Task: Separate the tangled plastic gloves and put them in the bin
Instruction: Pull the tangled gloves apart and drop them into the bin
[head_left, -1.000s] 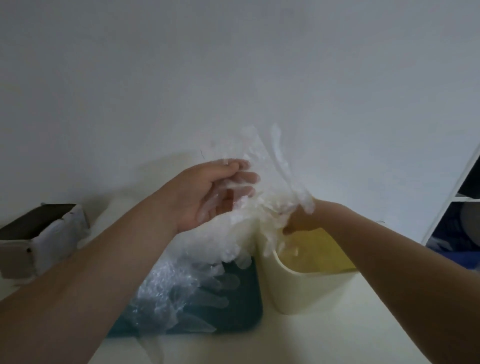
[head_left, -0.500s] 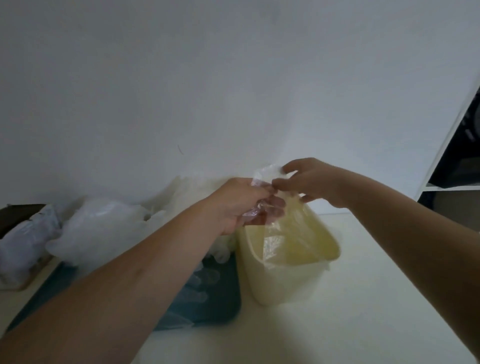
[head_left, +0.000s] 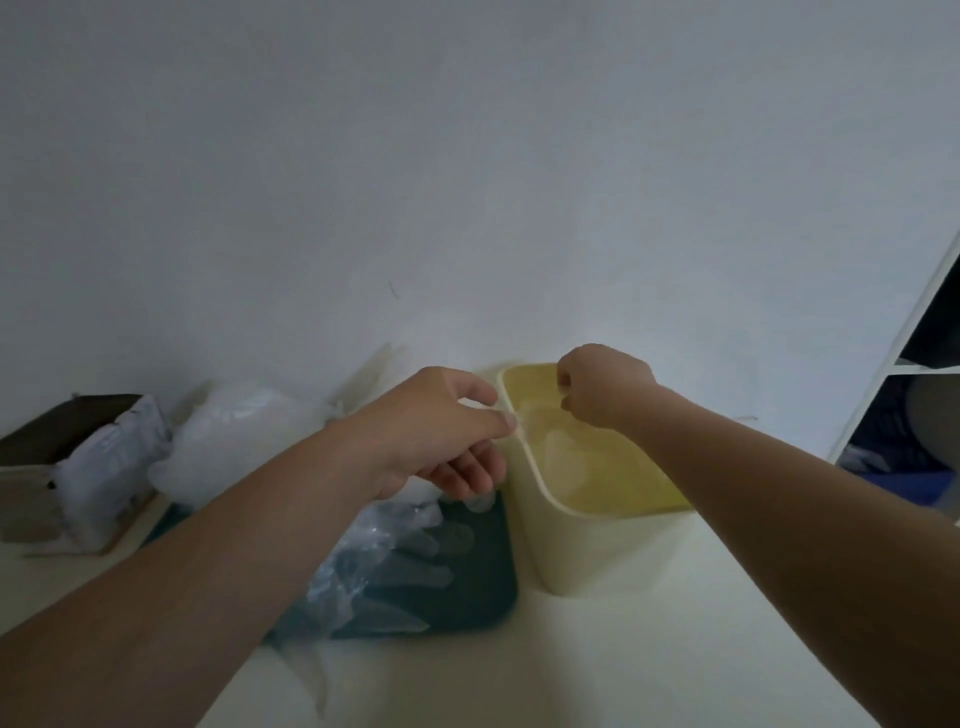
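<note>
Your left hand (head_left: 441, 431) pinches one edge of a clear glove (head_left: 535, 418) between thumb and forefinger, right at the near-left rim of the bin (head_left: 597, 551), its other fingers loosely curled below. Your right hand (head_left: 602, 384) is balled up over the bin's far corner, fingertips pinching what looks like the glove's other end; the film is so thin that you can barely trace it between the two hands, above the bin's opening. The pale yellow bin stands on the white table (head_left: 649, 665), touching the dark teal tray (head_left: 483, 587) to its left. On that tray lies the tangled pile of gloves (head_left: 374, 561), partly under your left forearm. Further left sit a white plastic heap (head_left: 239, 441) and a cardboard box (head_left: 31, 493)
</note>
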